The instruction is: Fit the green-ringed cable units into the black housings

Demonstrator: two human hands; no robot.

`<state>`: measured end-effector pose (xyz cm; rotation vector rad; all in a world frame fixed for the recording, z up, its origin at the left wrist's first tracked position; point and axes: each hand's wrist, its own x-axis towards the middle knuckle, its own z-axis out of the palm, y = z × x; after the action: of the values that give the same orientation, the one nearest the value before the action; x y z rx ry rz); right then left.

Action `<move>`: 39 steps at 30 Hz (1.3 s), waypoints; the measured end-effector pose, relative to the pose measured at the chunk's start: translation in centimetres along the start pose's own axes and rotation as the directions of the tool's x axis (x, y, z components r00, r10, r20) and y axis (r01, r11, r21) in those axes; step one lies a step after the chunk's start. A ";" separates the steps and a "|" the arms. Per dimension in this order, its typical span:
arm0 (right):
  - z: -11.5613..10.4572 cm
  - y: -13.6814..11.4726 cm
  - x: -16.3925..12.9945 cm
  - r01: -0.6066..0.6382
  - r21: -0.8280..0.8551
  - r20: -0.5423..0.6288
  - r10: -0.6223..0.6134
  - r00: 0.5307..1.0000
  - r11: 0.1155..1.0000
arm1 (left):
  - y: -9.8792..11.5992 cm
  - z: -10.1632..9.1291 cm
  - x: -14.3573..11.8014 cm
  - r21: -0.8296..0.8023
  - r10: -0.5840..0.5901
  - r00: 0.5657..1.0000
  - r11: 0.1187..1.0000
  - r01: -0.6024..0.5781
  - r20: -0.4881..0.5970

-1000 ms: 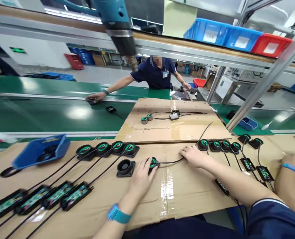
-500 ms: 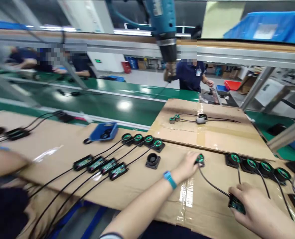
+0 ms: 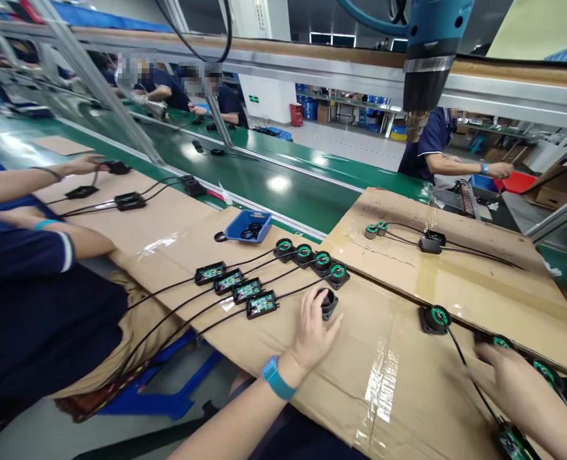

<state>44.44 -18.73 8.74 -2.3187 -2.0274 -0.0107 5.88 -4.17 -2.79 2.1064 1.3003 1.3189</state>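
Note:
My left hand reaches over an unfitted black round housing on the cardboard, its fingers at the near left side and thumb apart. Left of it, several black housings with green round circuit boards stand in a row, cabled to open black boxes holding circuit boards. My right hand is smeared by motion above the right-hand row of housings. Near it, a single housing with a green board lies on the cardboard, its cable running to an open black box at the bottom edge.
A blue tray holds black rings. A teal power screwdriver hangs above a raised cardboard sheet carrying small boards and boxes. Close on the left, a co-worker's arm rests at the cardboard. A green conveyor runs behind.
My left hand has let go of the housing with the green board and moved left to the unfitted housing. My right hand has come off the black box and moved up. The view has shifted.

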 end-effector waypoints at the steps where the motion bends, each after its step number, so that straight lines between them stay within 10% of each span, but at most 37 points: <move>1: -0.3 -1.6 3.0 0.084 0.029 0.012 -0.085 0.996 0.996 | -0.6 0.2 0.0 0.010 -0.024 0.999 1.000 0.024 0.040; 8: 3.3 -13.3 25.8 0.135 -0.062 -0.127 -0.142 0.982 0.989 | -1.0 1.7 -0.4 -0.057 0.034 0.982 0.998 -0.024 0.186; 14: 6.2 -18.4 34.3 0.102 -0.095 0.034 -0.099 0.995 0.990 | -1.2 0.9 0.2 -0.188 -0.006 0.964 0.980 0.058 0.265; 23: 2.3 -18.0 26.1 0.201 -0.033 0.091 -0.198 0.976 0.979 | -1.3 1.7 0.2 -0.081 -0.145 0.980 0.984 0.156 0.134; 28: 0.1 -19.3 16.6 0.186 0.401 -0.084 -0.166 0.983 0.897 | -1.0 1.3 0.2 -0.272 -0.082 0.959 0.949 0.158 0.272; 39: 4.6 -21.9 9.2 0.024 0.754 -0.058 0.029 0.998 0.656 | -0.5 0.7 0.1 -0.218 -0.111 0.965 0.962 0.164 0.237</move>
<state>23.83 -6.53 5.46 -1.7324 -1.5402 0.6322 6.28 -3.74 -3.45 1.9004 1.1152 1.0847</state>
